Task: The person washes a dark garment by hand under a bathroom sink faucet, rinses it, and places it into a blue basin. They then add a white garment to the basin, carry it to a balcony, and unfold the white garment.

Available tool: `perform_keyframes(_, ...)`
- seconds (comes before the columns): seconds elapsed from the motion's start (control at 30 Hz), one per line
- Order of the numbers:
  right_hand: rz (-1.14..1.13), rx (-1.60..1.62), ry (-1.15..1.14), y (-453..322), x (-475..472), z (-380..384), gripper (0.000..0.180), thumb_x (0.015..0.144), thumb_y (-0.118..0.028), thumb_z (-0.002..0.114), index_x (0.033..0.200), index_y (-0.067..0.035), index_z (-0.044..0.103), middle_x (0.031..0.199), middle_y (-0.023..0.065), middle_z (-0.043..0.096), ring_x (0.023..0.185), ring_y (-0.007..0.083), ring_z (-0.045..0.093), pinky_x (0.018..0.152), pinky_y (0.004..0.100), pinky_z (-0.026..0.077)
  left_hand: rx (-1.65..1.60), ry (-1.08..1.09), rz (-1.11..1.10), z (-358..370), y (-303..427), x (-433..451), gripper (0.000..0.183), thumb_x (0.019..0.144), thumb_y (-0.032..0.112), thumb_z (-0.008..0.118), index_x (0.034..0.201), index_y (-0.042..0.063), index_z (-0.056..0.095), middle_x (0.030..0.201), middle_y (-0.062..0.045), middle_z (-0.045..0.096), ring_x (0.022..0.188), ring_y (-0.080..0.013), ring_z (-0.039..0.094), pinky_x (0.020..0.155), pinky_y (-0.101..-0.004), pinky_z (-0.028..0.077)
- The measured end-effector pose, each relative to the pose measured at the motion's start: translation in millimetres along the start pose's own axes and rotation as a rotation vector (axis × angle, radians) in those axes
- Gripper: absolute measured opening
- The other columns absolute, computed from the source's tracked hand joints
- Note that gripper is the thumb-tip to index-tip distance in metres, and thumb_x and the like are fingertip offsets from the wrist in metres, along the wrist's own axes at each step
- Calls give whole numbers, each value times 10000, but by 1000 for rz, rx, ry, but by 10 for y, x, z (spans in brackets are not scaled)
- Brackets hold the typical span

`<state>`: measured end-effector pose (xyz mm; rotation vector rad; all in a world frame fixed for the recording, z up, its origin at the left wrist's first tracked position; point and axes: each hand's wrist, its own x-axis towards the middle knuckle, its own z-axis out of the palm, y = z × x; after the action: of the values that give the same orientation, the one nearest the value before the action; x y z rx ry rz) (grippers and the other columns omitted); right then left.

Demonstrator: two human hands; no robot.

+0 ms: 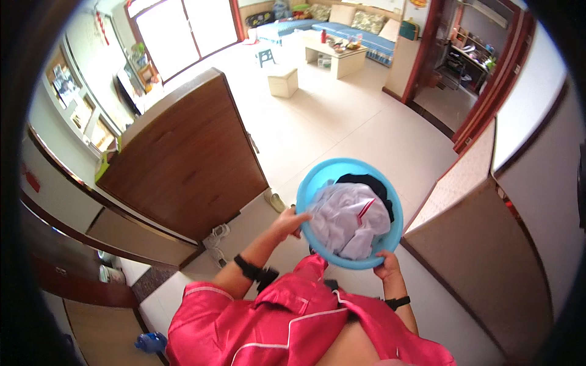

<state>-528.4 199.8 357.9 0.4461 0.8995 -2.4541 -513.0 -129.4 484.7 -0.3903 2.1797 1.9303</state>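
Observation:
A round light-blue plastic basin (316, 178) is held out before me, just above the floor in the picture's centre right. My left hand (290, 223) grips its left rim, thumb over the edge. The near right part of the rim is in my right hand (387, 266). Inside lies a bunched white garment (348, 215) with a red stripe; a black cloth (371, 185) shows behind and beside it at the far right of the basin. The fingers under the rim are mostly hidden. Black straps are around both forearms.
A brown wooden cabinet (187, 169) stands at left, with shoes (274, 200) by its foot. A low cabinet (476, 247) is at right. Farther off are a cream stool (283, 81), a coffee table (350, 64), a blue-covered sofa (320, 28) and an open doorway (444, 105).

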Motion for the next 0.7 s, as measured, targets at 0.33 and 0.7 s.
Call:
perform_keyframes(0.33, -88, 59, 400, -1025, 570, 626, 362, 639, -34, 515, 1000, -22, 526, 880, 75, 549, 804, 268, 562, 744, 367, 496, -102, -172, 108, -759, 1643, 1420, 558, 850, 342, 585, 1261, -7, 443, 1015, -115, 620, 522, -117, 542, 504, -272, 507)
perform_keyframes(0.7, -58, -11, 131, -765, 930, 683, 415, 641, -19, 486, 1055, -26, 500, 944, 94, 539, 858, 278, 550, 772, 410, 478, -355, 389, 124, -2401, 1248, 844, 456, 875, 312, 565, 1200, 5, 477, 996, -122, 628, 556, -96, 511, 540, -284, 513)
